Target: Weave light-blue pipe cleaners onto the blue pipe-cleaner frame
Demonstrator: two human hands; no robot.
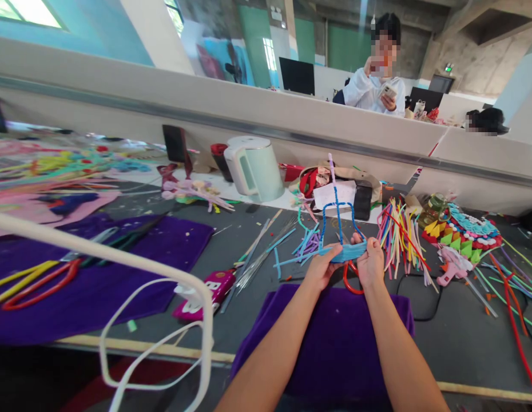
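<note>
Left hand (324, 268) and right hand (371, 263), both pinched closed on one light-blue band (350, 252) near three dark-blue stems (338, 220).

Pale green kettle (262, 171) as landmark. Just left of it: dark red cup (222, 161); further left, upright black screen (174, 143). Right of kettle: beige bag (371, 178); far right, glass jar (435, 207). In front, to its left: magenta pouch (218, 289), purple cloth (150, 292), white tube (120, 253). Behind kettle: partition (231, 109); beyond that, to the right, black monitor (297, 76), person (359, 90) holding phone (388, 91).
</note>
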